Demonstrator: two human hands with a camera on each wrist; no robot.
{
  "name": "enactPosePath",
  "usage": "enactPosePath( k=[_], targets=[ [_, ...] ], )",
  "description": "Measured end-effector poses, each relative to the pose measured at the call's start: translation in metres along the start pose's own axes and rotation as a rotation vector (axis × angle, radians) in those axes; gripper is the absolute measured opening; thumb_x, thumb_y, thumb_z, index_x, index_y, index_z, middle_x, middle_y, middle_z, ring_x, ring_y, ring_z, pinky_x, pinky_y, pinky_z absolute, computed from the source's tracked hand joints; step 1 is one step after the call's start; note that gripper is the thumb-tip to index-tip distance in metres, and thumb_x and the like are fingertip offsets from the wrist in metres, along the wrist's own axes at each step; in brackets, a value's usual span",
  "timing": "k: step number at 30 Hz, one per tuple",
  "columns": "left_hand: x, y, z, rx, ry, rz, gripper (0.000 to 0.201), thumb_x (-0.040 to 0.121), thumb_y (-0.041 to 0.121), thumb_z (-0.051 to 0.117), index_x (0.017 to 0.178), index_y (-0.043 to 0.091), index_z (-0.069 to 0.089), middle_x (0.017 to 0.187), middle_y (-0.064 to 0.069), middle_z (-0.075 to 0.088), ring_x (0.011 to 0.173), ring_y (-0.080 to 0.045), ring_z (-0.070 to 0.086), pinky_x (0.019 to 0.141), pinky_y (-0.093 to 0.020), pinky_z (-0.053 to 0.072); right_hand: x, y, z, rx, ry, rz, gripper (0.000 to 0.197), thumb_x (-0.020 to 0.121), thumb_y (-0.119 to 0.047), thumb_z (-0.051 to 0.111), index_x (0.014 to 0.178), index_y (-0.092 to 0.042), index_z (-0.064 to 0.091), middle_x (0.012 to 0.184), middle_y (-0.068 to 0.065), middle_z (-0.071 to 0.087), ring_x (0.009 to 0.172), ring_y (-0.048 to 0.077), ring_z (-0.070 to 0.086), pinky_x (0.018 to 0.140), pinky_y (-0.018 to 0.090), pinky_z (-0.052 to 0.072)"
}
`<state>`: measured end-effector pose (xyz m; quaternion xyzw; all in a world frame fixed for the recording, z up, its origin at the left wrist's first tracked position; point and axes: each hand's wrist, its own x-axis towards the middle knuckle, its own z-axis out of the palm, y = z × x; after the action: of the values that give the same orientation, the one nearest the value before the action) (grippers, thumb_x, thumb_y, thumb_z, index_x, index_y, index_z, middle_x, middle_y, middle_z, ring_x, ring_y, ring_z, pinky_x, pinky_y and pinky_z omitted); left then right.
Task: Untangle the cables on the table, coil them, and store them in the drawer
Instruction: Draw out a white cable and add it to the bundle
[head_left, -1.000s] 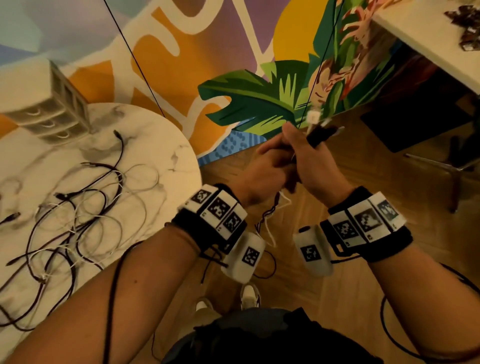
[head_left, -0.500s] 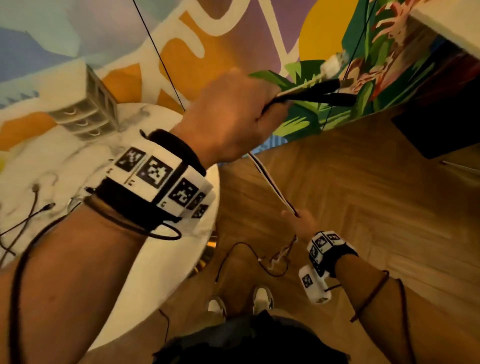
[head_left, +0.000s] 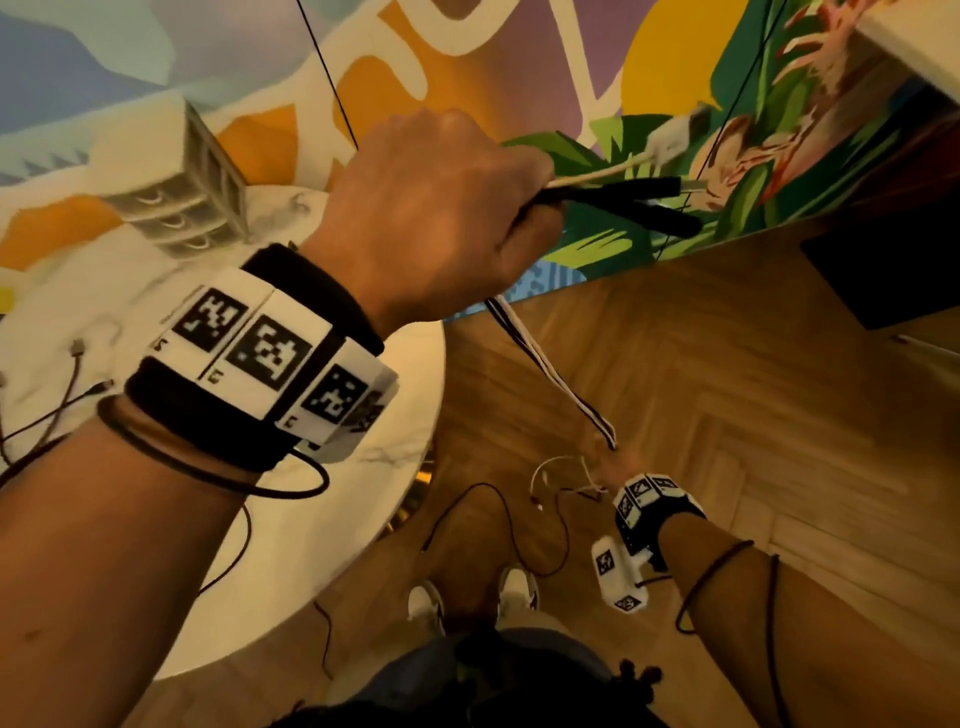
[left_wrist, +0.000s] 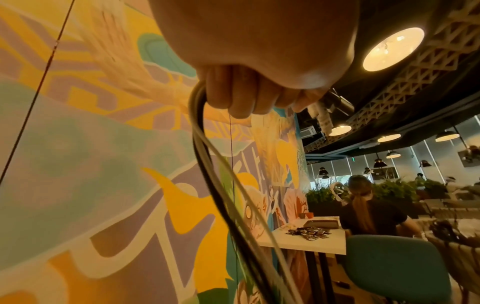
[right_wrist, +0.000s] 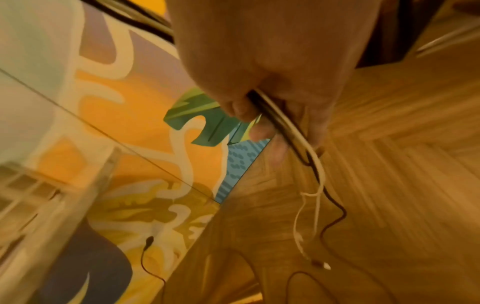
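My left hand is raised high and grips a bundle of black and white cables near their plug ends. The bundle runs taut down to my right hand, held low over the floor, which pinches the same cables. In the left wrist view curled fingers wrap the strands. Loose tails dangle below the right hand, white and dark ones. More cables lie on the round marble table. A small white drawer unit stands at the table's far side.
A painted mural wall stands behind the table. Wooden herringbone floor spreads to the right. My shoes are below. In the left wrist view a person sits at a white table beside a teal chair.
My hands, together a second ago, have parted. The left rose with the plug ends, the right slid down along the bundle and drew it straight. Since half a second ago little has shifted.
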<state>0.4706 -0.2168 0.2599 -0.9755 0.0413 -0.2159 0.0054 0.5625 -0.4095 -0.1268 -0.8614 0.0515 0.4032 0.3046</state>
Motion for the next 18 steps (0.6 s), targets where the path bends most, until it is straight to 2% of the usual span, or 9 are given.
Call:
enactPosePath(
  k=[2,3,6,9,11,13,14,16,18],
  targets=[
    [-0.001,0.006,0.004,-0.040,0.023,0.010,0.026,0.091,0.028,0.039,0.065,0.022,0.036,0.049,0.013,0.012,0.042,-0.002,0.009,0.048,-0.021,0.004,-0.008,-0.002,-0.002,-0.005,-0.058,-0.001,0.049,0.093,-0.047,0.045,0.070,-0.007,0.063,0.063,0.007,0.060,0.064,0.027,0.058,0.059,0.035,0.048],
    [-0.002,0.010,0.007,-0.072,0.032,0.009,0.025,0.091,0.028,0.039,0.066,0.023,0.036,0.049,0.013,0.012,0.042,-0.001,0.010,0.048,-0.021,0.004,-0.010,-0.002,-0.001,-0.026,-0.068,-0.003,0.045,0.092,-0.046,0.048,0.073,-0.008,0.063,0.066,0.007,0.062,0.063,0.025,0.058,0.058,0.033,0.046],
    [-0.003,0.019,0.019,-0.269,0.044,-0.063,0.027,0.092,0.026,0.039,0.065,0.024,0.037,0.048,0.015,0.021,0.040,-0.002,0.020,0.044,-0.024,0.011,-0.004,0.003,-0.002,-0.181,-0.143,-0.142,0.035,0.087,-0.044,0.056,0.092,-0.011,0.067,0.088,0.012,0.069,0.083,0.032,0.065,0.073,0.041,0.053],
    [-0.007,0.031,0.039,-0.615,0.018,-0.258,0.038,0.095,0.024,0.042,0.059,0.027,0.035,0.047,0.012,0.030,0.041,-0.007,0.028,0.045,-0.026,0.020,0.000,-0.001,-0.009,-0.296,-0.223,-0.307,0.052,0.078,-0.046,0.059,0.122,-0.019,0.056,0.114,0.008,0.064,0.092,0.023,0.064,0.071,0.033,0.052],
    [-0.013,0.038,0.057,-0.802,-0.006,-0.408,0.043,0.096,0.022,0.045,0.055,0.029,0.034,0.044,0.012,0.030,0.040,-0.006,0.028,0.044,-0.020,0.020,-0.030,-0.033,-0.025,-0.124,-0.206,-0.407,0.049,0.081,-0.031,0.060,0.128,-0.020,0.051,0.124,0.007,0.059,0.097,0.019,0.061,0.080,0.033,0.054],
    [-0.023,0.041,0.078,-0.933,-0.065,-0.541,0.043,0.096,0.020,0.049,0.055,0.026,0.037,0.041,0.013,0.032,0.040,-0.004,0.029,0.044,-0.016,0.020,-0.067,-0.067,-0.042,0.143,-0.270,-0.548,0.042,0.084,-0.014,0.055,0.125,-0.021,0.053,0.128,0.005,0.057,0.107,0.018,0.058,0.086,0.028,0.051],
    [-0.029,0.040,0.087,-0.991,-0.111,-0.597,0.040,0.095,0.019,0.052,0.056,0.023,0.042,0.042,0.014,0.035,0.040,-0.002,0.031,0.045,-0.015,0.024,-0.090,-0.084,-0.054,0.279,-0.334,-0.642,0.040,0.082,-0.015,0.054,0.121,-0.023,0.056,0.126,0.002,0.059,0.111,0.016,0.057,0.088,0.028,0.050],
    [-0.042,0.038,0.102,-1.099,-0.180,-0.692,0.027,0.093,0.015,0.056,0.066,0.015,0.055,0.052,0.013,0.049,0.045,-0.002,0.045,0.050,-0.016,0.036,-0.133,-0.111,-0.069,0.531,-0.522,-0.790,0.037,0.081,-0.034,0.058,0.117,-0.027,0.060,0.120,-0.003,0.063,0.114,0.018,0.057,0.095,0.036,0.049],
    [-0.054,0.036,0.112,-1.180,-0.226,-0.740,0.016,0.089,0.010,0.059,0.076,0.001,0.061,0.066,-0.005,0.061,0.057,-0.010,0.059,0.056,-0.021,0.047,-0.164,-0.132,-0.078,0.692,-0.709,-0.806,0.059,0.075,-0.052,0.065,0.123,-0.019,0.057,0.121,0.002,0.063,0.114,0.024,0.058,0.094,0.039,0.049]
  ],
)
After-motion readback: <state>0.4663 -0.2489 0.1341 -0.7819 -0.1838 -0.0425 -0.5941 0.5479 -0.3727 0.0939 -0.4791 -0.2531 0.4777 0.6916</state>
